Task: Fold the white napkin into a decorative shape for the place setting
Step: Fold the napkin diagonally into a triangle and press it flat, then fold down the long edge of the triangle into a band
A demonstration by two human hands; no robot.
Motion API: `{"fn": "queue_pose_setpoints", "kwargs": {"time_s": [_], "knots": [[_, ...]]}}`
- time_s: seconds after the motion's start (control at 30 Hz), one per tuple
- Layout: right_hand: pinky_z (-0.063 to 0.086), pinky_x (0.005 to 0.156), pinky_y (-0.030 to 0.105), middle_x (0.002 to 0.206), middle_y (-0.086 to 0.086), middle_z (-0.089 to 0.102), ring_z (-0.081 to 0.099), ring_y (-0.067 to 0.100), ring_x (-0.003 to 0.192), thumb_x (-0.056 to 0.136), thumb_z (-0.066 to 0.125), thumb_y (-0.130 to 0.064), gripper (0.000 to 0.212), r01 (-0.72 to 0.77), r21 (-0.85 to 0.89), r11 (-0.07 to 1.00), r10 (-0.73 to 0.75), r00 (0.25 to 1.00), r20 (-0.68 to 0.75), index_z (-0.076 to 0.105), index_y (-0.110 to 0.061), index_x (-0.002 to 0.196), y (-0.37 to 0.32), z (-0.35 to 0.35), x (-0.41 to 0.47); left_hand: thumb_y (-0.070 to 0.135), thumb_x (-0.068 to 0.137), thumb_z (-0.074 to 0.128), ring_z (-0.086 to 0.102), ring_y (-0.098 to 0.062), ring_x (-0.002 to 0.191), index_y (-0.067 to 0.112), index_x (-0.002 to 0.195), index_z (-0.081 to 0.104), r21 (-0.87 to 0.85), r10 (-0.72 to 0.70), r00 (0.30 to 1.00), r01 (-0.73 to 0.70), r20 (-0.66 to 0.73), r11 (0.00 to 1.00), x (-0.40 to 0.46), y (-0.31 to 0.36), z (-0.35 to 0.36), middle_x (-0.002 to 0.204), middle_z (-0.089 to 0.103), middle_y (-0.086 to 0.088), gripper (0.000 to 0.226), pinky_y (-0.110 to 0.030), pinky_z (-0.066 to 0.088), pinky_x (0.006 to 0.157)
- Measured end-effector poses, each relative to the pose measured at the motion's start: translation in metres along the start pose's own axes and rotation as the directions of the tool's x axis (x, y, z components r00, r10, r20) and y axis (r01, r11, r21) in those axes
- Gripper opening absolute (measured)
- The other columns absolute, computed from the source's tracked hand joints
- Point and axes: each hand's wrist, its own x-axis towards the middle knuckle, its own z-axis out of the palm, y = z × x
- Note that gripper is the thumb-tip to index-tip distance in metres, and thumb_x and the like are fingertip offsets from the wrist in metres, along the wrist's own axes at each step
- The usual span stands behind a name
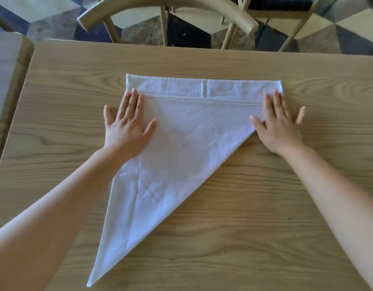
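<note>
The white napkin (181,139) lies flat on the wooden table (265,206) as a large triangle, its long edge at the far side and its point near the front left. A narrow band along the far edge is folded over, showing a stitched hem. My left hand (129,124) presses palm down on the napkin's left side, fingers spread. Flat and spread too, my right hand (280,124) rests on the napkin's right corner, partly on the table.
Behind the table's far edge stands a wooden chair (166,11) with a curved back, and a second chair (286,15) at the back right. Another table (5,70) adjoins on the left. Patterned floor shows beyond.
</note>
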Motion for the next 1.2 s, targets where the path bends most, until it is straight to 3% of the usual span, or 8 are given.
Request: {"fn": "queue_pose_setpoints", "kwargs": {"time_s": [0.2, 0.37, 0.53, 0.7, 0.9, 0.97, 1.03, 1.2], "knots": [[-0.009, 0.11, 0.058, 0.158, 0.004, -0.007, -0.006, 0.02, 0.145, 0.097, 0.027, -0.044, 0.062, 0.126, -0.033, 0.991, -0.13, 0.976, -0.174, 0.001, -0.02, 0.148, -0.01, -0.013, 0.017, 0.047, 0.096, 0.025, 0.0, -0.016, 0.145, 0.016, 0.15, 0.008, 0.106, 0.237, 0.971, -0.232, -0.037, 0.967, 0.033, -0.002, -0.018, 0.159, 0.005, -0.001, 0.065, -0.06, -0.006, 0.11], [-0.003, 0.113, 0.056, 0.158, 0.003, -0.004, -0.005, 0.016, 0.145, 0.099, 0.025, -0.029, 0.057, 0.199, 0.017, 0.98, -0.197, 0.977, -0.085, -0.002, -0.02, 0.148, -0.024, -0.021, 0.046, 0.04, 0.099, 0.024, -0.004, -0.014, 0.145, 0.017, 0.15, 0.002, 0.074, 0.261, 0.965, -0.261, 0.013, 0.962, 0.064, 0.022, -0.014, 0.159, -0.002, 0.002, 0.06, -0.057, -0.007, 0.112], [0.019, 0.106, 0.051, 0.145, 0.009, 0.034, 0.03, 0.026, 0.131, 0.089, 0.041, -0.015, 0.058, 0.22, -0.058, 0.974, -0.226, 0.966, -0.128, 0.024, -0.014, 0.145, -0.024, -0.033, 0.062, 0.032, 0.094, 0.041, 0.017, -0.022, 0.141, 0.009, 0.147, 0.016, 0.07, 0.244, 0.97, -0.245, 0.02, 0.967, 0.077, 0.027, -0.019, 0.15, 0.025, -0.007, 0.063, -0.061, -0.002, 0.112], [0.026, 0.092, 0.042, 0.116, 0.012, 0.052, 0.042, 0.03, 0.111, 0.081, 0.053, -0.012, 0.039, 0.19, -0.082, 0.978, -0.203, 0.957, -0.207, 0.053, -0.015, 0.121, -0.033, -0.041, 0.074, 0.04, 0.083, 0.058, 0.028, -0.03, 0.128, 0.013, 0.131, 0.042, 0.068, 0.2, 0.979, -0.203, 0.049, 0.977, 0.089, 0.035, -0.032, 0.13, 0.039, -0.01, 0.058, -0.058, -0.001, 0.112], [0.025, 0.087, 0.041, 0.089, 0.008, 0.055, 0.048, 0.031, 0.094, 0.073, 0.061, -0.006, 0.007, 0.265, -0.06, 0.962, -0.27, 0.908, -0.319, 0.058, -0.011, 0.077, -0.031, -0.042, 0.074, 0.03, 0.073, 0.068, 0.043, -0.03, 0.111, 0.012, 0.096, 0.059, 0.073, 0.307, 0.951, -0.304, -0.029, 0.95, 0.095, 0.037, -0.041, 0.108, 0.053, -0.009, 0.03, -0.054, 0.01, 0.113], [0.025, 0.086, 0.039, 0.075, 0.006, 0.058, 0.053, 0.031, 0.082, 0.068, 0.062, -0.002, 0.012, 0.329, -0.072, 0.941, -0.33, 0.859, -0.392, 0.055, -0.011, 0.071, -0.025, -0.042, 0.072, 0.017, 0.073, 0.066, 0.054, -0.032, 0.093, 0.01, 0.09, 0.055, 0.046, 0.377, 0.922, -0.375, -0.084, 0.926, 0.092, 0.036, -0.042, 0.092, 0.061, -0.008, 0.022, -0.049, 0.03, 0.104], [0.024, 0.084, 0.036, 0.066, 0.003, 0.057, 0.055, 0.029, 0.072, 0.067, 0.061, 0.001, 0.015, 0.385, -0.112, 0.916, -0.392, 0.802, -0.45, 0.054, -0.012, 0.07, -0.017, -0.041, 0.065, 0.005, 0.072, 0.063, 0.058, -0.033, 0.081, 0.008, 0.088, 0.053, 0.036, 0.451, 0.882, -0.451, -0.133, 0.892, 0.085, 0.032, -0.043, 0.083, 0.063, -0.008, 0.019, -0.043, 0.045, 0.083], [0.024, 0.091, 0.041, 0.072, 0.002, 0.058, 0.056, 0.028, 0.071, 0.073, 0.058, 0.004, 0.03, 0.437, -0.262, 0.86, -0.507, 0.684, -0.524, 0.066, -0.016, 0.094, 0.014, -0.026, 0.043, -0.01, 0.069, 0.061, 0.056, -0.029, 0.064, 0.005, 0.075, 0.061, 0.181, 0.561, 0.786, -0.531, -0.259, 0.828, 0.058, 0.013, -0.034, 0.069, 0.056, -0.009, 0.016, -0.035, 0.047, 0.051]]}}
